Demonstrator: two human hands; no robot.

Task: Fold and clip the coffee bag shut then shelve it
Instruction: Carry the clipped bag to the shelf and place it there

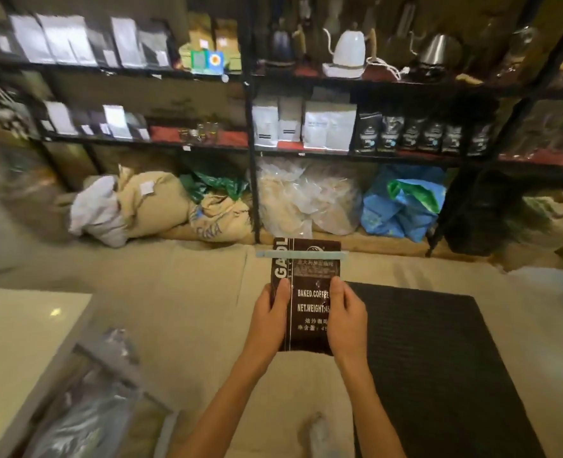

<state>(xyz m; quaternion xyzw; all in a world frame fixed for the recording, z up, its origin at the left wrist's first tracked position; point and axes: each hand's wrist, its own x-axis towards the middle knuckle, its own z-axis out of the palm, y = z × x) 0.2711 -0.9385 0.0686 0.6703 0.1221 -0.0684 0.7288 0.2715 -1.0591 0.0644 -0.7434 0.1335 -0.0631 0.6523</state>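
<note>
A dark brown coffee bag with white lettering is held upright in front of me, above the floor. A pale blue clip bar runs across the bag just below its folded top. My left hand grips the bag's left edge, thumb on the front. On the right edge sits my right hand, thumb on the front too. Black metal shelves stand ahead; the middle shelf carries white bags and a row of dark coffee bags.
Burlap sacks, clear plastic bags and a blue bag lie under the lowest shelf. Kettles stand on the top shelf. A black ribbed mat lies on the right, a white table on the left.
</note>
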